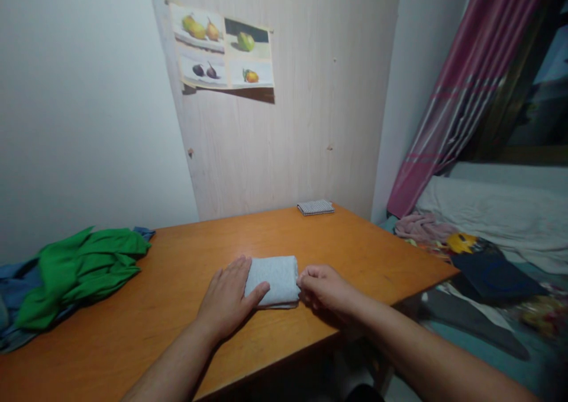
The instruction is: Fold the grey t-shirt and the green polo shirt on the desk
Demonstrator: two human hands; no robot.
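Note:
A light grey folded cloth (pixel 276 277) lies flat on the wooden table, stacked in layers into a small rectangle. My left hand (pixel 229 292) rests over its left edge with the fingers stretched out and the thumb lying on top. At the opposite edge, my right hand (pixel 326 289) is closed, its thumb and fingertips pinching the cloth's right side. The lower fingers of the right hand are curled under and partly hidden.
The orange-brown table (pixel 177 277) has its front edge close to me. A green garment (pixel 84 269) lies crumpled over blue clothing at the left. A folded checkered cloth (pixel 315 207) sits at the back. Beyond the right edge is a cluttered bed (pixel 479 218).

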